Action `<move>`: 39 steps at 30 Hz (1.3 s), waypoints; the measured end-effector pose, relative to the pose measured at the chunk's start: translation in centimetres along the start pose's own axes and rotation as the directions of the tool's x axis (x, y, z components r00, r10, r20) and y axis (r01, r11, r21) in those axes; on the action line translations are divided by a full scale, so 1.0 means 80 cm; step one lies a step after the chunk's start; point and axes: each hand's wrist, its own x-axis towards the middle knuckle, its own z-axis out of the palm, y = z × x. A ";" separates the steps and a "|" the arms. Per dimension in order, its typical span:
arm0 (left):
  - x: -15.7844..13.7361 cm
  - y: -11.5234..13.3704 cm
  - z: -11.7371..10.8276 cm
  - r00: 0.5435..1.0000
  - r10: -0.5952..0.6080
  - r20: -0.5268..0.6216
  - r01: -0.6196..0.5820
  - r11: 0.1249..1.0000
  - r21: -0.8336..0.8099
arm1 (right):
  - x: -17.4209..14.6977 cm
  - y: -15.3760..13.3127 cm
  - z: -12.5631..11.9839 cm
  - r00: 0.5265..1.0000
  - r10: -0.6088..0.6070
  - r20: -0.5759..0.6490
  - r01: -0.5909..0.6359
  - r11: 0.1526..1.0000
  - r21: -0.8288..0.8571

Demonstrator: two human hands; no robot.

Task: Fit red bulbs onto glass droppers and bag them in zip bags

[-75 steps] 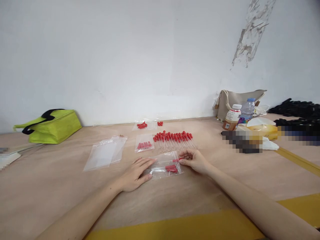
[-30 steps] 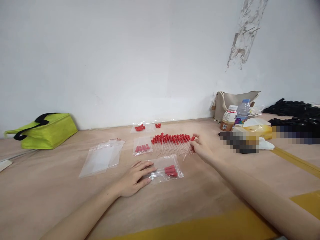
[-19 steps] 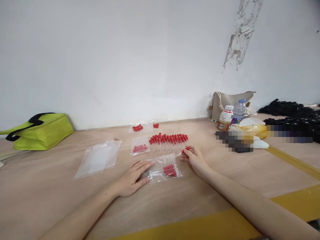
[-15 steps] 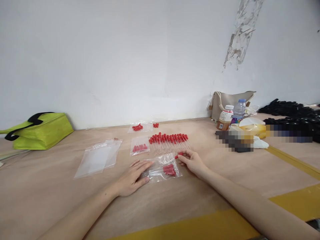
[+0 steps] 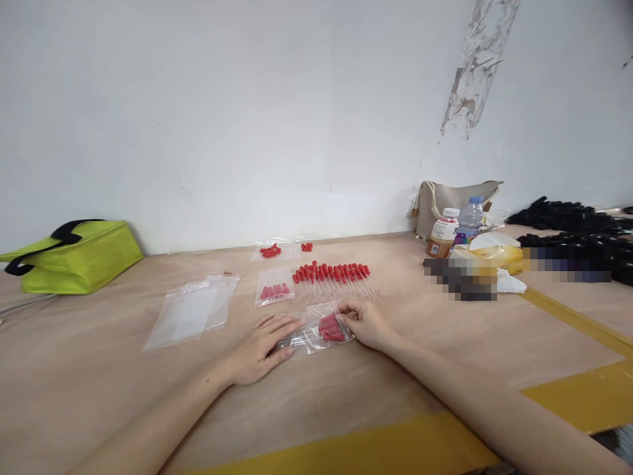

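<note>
Clear plastic zip bag [image 5: 312,321] lies flat on the brown-covered counter [image 5: 346,396] before you, slim transparent droppers with red bulbs [image 5: 329,328] inside it. Your left hand [image 5: 264,346] rests on its left end, fingers fairly wide and gripping nothing that shows. Your right hand [image 5: 366,323] is at the right end, which appears to be the mouth, with thumb and fingers drawn narrow; you cannot tell from here whether they pinch film or a bulb.

To do this step well, press lightly with the left palm so the film neither slides nor wrinkles. Guide each dropper by its bulb, stem lengthwise, and spare the thin stems any bending. Set the bulbs side by side, well inside the seal, because one caught across the strip could stop it closing.

Now count outward. You have one bag under your hands, with three or four bulbs showing. Just beyond, one filled clear bag [image 5: 270,278] shows about five. The loose row of red-bulbed droppers [image 5: 331,274] overlaps too much for you to count exactly, though it exceeds a dozen. To the left lie at least two flat, translucent bags [image 5: 190,313]. Farther right stand two bottles, one white-capped [image 5: 444,232], one blue-capped [image 5: 471,214].
</note>
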 end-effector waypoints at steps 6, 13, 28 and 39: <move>-0.001 -0.003 0.001 1.000 0.002 0.027 -0.002 1.000 0.015 | 0.001 -0.009 -0.007 0.999 -0.002 0.043 0.006 0.996 -0.093; -0.001 -0.008 0.002 0.999 0.006 0.031 -0.007 1.000 0.023 | 0.051 0.010 -0.074 0.922 0.016 -0.387 -0.206 0.867 -0.454; -0.001 -0.003 -0.002 1.000 0.020 0.001 -0.020 0.999 -0.044 | 0.114 -0.005 -0.077 0.863 0.110 -0.493 -0.452 0.604 -0.657; -0.002 -0.004 -0.001 1.000 0.016 0.026 -0.017 1.000 0.007 | 0.047 -0.057 -0.090 0.944 0.142 -0.298 -0.256 0.885 -0.388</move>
